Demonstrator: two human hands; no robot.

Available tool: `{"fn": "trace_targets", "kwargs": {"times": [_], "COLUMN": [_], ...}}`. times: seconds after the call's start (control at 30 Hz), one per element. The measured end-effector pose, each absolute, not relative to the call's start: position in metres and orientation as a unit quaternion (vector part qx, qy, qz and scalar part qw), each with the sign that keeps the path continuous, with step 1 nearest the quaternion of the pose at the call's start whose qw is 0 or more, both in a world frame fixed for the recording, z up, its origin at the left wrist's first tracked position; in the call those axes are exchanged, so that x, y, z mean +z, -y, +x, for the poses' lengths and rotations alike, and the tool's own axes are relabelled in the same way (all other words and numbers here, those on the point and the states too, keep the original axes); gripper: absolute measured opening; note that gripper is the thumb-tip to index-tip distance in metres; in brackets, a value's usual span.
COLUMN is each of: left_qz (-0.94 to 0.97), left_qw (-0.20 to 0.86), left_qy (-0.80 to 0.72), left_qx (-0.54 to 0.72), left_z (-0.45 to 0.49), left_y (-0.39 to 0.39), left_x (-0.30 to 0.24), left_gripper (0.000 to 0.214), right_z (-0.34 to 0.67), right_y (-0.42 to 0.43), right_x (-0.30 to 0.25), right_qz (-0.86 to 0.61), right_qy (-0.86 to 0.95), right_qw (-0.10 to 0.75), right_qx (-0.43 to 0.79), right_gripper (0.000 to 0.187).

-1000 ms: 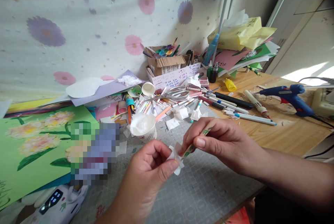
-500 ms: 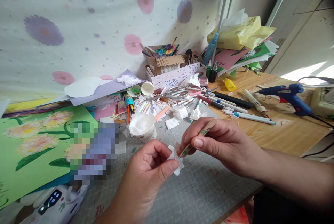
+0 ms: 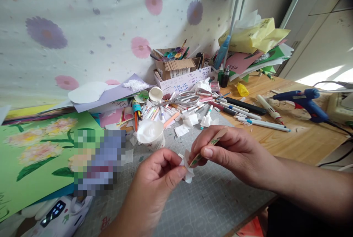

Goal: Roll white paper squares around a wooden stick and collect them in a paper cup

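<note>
My left hand pinches a small crumpled scrap of white paper between thumb and fingers, just above the grey cutting mat. My right hand grips a thin brown stick with green marks, and the stick's lower tip meets the paper scrap. Both hands hover over the mat's middle. Just behind my left hand stands a white paper cup holding white glue.
Pens, markers and paper bits litter the mat's far edge, with scissors and a cardboard box. A blue glue gun lies at right on the wooden desk. A green flower picture lies left. A white device sits bottom left.
The hands have stayed almost still; my left thumb shifted slightly on the paper scrap and the stick tip presses a little further into it.
</note>
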State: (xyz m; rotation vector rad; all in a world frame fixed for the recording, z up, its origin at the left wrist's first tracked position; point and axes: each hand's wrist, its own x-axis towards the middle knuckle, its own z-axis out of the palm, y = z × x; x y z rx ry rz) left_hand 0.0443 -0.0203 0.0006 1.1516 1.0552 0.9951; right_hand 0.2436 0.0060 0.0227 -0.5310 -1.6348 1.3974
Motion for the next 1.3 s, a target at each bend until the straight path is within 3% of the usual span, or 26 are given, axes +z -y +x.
{"fn": "trace_targets", "kwargs": {"times": [0.23, 0.43, 1.07, 1.3], "left_qz": [0.509, 0.481, 0.506, 0.505], "left_qw": [0.603, 0.603, 0.575, 0.564], "left_qy": [-0.471, -0.5, -0.509, -0.508], "left_qx": [0.394, 0.394, 0.393, 0.411], "left_z": [0.043, 0.046, 0.046, 0.047], "left_y": [0.021, 0.023, 0.016, 0.016], "left_x": [0.0, 0.003, 0.002, 0.003], "left_gripper": [0.023, 0.018, 0.014, 0.013], "right_z": [0.242, 0.24, 0.263, 0.254], "right_y": [-0.006, -0.004, -0.032, -0.045], "right_x": [0.024, 0.025, 0.025, 0.035], "right_qz": [-0.211, -0.213, -0.312, -0.338], "right_qy": [0.703, 0.764, 0.71, 0.656], "right_qw": [0.451, 0.44, 0.482, 0.547], "right_qx": [0.507, 0.422, 0.408, 0.396], "right_gripper": [0.009, 0.012, 0.014, 0.013]}}
